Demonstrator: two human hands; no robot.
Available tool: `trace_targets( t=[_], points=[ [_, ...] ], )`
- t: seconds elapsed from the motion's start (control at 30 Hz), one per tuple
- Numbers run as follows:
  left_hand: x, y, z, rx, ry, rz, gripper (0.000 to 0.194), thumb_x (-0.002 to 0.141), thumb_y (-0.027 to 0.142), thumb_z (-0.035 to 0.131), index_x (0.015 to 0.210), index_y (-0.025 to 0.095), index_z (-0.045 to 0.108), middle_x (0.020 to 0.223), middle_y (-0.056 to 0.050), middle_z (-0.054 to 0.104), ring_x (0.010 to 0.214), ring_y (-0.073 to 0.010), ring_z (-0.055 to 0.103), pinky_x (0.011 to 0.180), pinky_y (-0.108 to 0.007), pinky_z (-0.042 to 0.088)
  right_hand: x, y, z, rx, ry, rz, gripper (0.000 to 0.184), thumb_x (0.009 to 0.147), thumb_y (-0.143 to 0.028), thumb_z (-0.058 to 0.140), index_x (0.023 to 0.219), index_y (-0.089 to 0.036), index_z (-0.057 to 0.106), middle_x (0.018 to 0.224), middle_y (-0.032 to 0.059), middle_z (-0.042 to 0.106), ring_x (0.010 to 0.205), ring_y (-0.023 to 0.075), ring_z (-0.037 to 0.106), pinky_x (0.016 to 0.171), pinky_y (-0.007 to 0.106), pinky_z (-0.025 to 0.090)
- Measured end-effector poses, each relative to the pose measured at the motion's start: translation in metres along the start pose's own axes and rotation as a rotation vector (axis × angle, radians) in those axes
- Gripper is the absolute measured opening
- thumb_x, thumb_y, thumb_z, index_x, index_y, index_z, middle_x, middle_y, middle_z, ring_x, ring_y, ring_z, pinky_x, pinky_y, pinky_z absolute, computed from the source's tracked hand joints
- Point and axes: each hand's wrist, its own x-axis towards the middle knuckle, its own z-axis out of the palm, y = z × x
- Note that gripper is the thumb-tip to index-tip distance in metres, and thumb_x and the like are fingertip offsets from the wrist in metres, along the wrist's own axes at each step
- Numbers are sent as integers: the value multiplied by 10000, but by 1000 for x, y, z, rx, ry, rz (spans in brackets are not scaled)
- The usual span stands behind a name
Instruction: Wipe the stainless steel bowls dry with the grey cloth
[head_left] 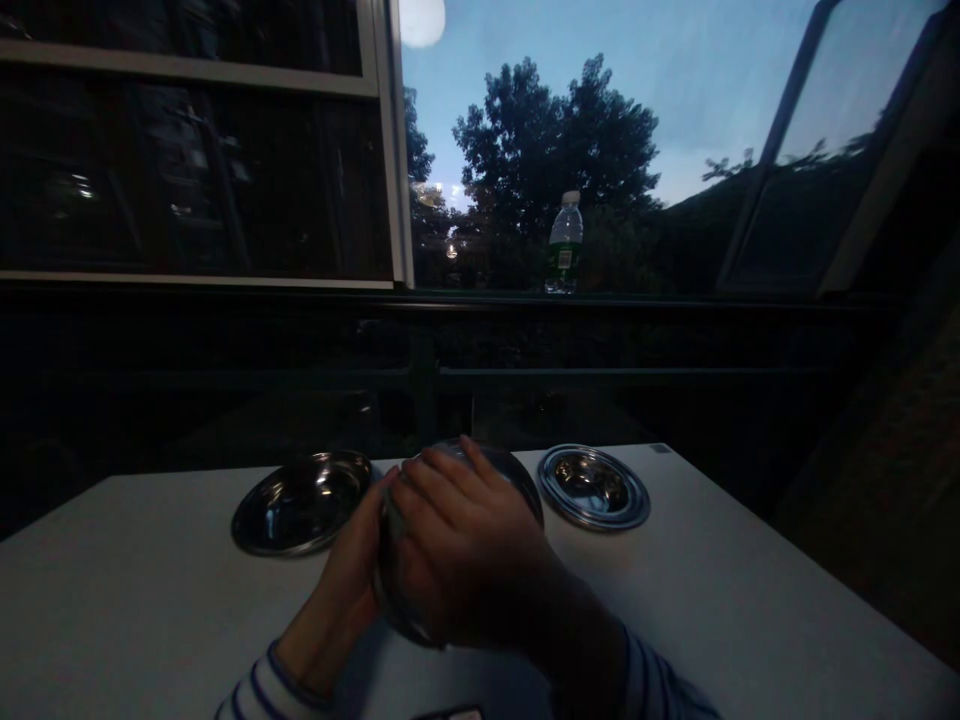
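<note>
A round metal bowl (396, 608) is held tilted between my two hands above the white table (180, 600). My left hand (352, 560) grips its left side, fingers mostly hidden behind it. Over the bowl's near face lies my right hand (457, 540), its fingers bent together toward the left hand's fingertips. The palm is out of sight, so whatever lies under it cannot be made out. Just behind the hands, another metal rim (529, 485) shows in part. To the left rests a wide, shiny metal basin (300, 505); on the right stand nested shallow metal bowls (594, 487).
A plastic water bottle (564, 250) with a green label stands on the window ledge (480, 300) beyond the table. At the bottom edge, a dark flat object (457, 714) shows in part. A small grey patch (660, 449) marks the table's far right corner.
</note>
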Motion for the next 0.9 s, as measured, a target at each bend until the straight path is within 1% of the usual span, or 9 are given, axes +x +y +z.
trace_targets(
  t=[0.07,0.17,0.33,0.4,0.47,0.57,0.63,0.8,0.9],
  points=[
    [0,3,-3,-3,24,20,247,838,181,463,707,134,667,537,-15,662,611,-146,665,658,-235,541,4,13,-15,35,-60,71,338,901,-260,371,1164,-121,533,1177,90,586,1114,217,496,1071,466,250],
    [-1,9,-8,-67,32,94,264,839,207,452,720,136,677,611,-42,700,750,-194,679,760,-301,531,-7,26,-27,143,-71,133,381,919,-225,332,1283,-144,410,1299,80,494,1209,185,429,1054,448,298],
    [-2,10,-12,-196,-25,69,304,860,240,413,798,114,682,694,-71,722,804,-208,674,804,-338,517,-54,11,-2,12,252,154,541,894,-168,281,1402,-51,135,1423,188,281,1341,263,202,1009,492,355],
    [-3,4,-9,-217,-17,67,279,852,239,436,792,113,678,697,-67,722,752,-196,677,785,-334,524,-69,-2,14,-135,338,115,559,874,-186,349,1382,-16,188,1436,216,224,1336,333,180,1007,540,324],
    [-7,-2,-5,-222,13,73,233,832,230,478,758,121,670,666,-46,714,666,-172,670,751,-316,536,-74,-15,26,-240,353,35,482,846,-173,412,1309,-44,369,1422,166,296,1334,320,194,1066,508,244],
    [-14,-8,1,-185,60,67,200,815,214,509,709,129,657,598,-22,687,540,-134,636,669,-268,546,-67,-27,30,-286,280,-117,378,850,-169,414,1211,-114,515,1318,61,482,1311,214,280,1131,389,109],
    [-18,-10,2,-149,80,63,211,821,210,500,696,130,649,572,-19,670,502,-120,620,608,-234,539,-54,-30,23,-242,200,-150,377,871,-210,394,1213,-113,519,1287,51,518,1280,197,336,1130,363,126],
    [-19,-13,-3,-102,62,87,239,851,203,453,754,116,653,614,-43,688,557,-134,645,596,-233,532,-24,-10,-9,-87,-10,-7,435,886,-309,403,1281,-132,446,1351,92,448,1272,260,345,1049,500,272],
    [-21,-13,-7,-10,40,80,240,849,244,465,824,112,664,672,-63,710,617,-166,664,634,-279,536,-26,15,-16,46,16,219,414,884,-251,402,1279,-135,447,1308,130,486,1229,258,410,1017,512,311]
  ],
)
